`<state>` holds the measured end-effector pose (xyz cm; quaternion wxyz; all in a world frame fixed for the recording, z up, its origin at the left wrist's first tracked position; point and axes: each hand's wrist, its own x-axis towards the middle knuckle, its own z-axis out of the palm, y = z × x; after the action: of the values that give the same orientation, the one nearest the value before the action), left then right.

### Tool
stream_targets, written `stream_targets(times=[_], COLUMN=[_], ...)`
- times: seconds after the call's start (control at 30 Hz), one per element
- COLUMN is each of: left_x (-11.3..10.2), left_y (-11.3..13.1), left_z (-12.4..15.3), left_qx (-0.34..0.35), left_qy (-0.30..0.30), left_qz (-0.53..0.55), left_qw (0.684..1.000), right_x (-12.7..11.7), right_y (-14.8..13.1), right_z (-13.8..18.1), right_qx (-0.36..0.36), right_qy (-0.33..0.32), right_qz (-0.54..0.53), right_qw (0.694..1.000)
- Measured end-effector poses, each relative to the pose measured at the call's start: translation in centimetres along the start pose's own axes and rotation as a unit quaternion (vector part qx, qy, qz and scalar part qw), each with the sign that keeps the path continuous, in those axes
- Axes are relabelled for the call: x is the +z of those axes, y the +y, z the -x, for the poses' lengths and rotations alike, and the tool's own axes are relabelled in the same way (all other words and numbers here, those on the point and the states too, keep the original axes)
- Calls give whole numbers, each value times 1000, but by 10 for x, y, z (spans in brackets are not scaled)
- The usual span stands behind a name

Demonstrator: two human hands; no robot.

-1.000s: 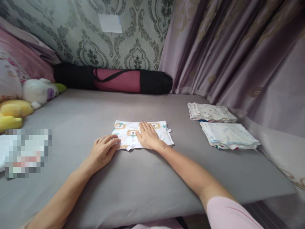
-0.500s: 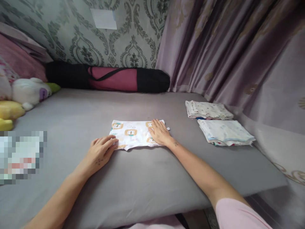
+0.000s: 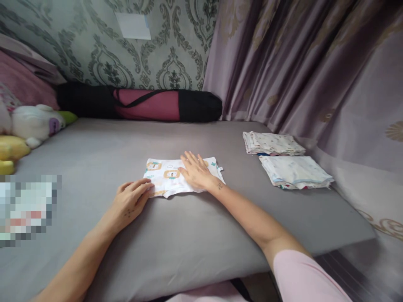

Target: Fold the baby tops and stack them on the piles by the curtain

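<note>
A small white folded cloth (image 3: 166, 176) with orange animal prints lies flat on the grey bed sheet (image 3: 189, 243). My right hand (image 3: 198, 172) rests palm down on the cloth's middle-right part, fingers stretched out and spread. My left hand (image 3: 130, 201) lies flat on the sheet at the cloth's left edge, its fingertips touching the corner. Neither hand holds anything.
Two piles of folded cloths (image 3: 272, 143) (image 3: 294, 172) sit at the right near the mauve curtain (image 3: 315, 75). A black and maroon roll bag (image 3: 141, 104) lies along the back wall. Plush toys (image 3: 34, 123) and pillows are at the left. The bed's front edge is close to me.
My right hand slid to the right end of the cloth, then back left toward its middle. My left hand stayed at the left edge.
</note>
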<state>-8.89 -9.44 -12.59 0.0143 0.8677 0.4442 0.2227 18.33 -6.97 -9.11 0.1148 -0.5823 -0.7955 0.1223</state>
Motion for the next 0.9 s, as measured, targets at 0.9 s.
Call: stream_targets(times=[0.9], left_x=[-22], left_y=[8], left_z=[-4], left_qx=[-104], left_qy=[-10], left_qz=[66], left_qw=[992], right_x=[48], right_y=[-75], right_z=[-47], right_qx=[-16], right_qy=[-38], right_qz=[7], right_qw=[999])
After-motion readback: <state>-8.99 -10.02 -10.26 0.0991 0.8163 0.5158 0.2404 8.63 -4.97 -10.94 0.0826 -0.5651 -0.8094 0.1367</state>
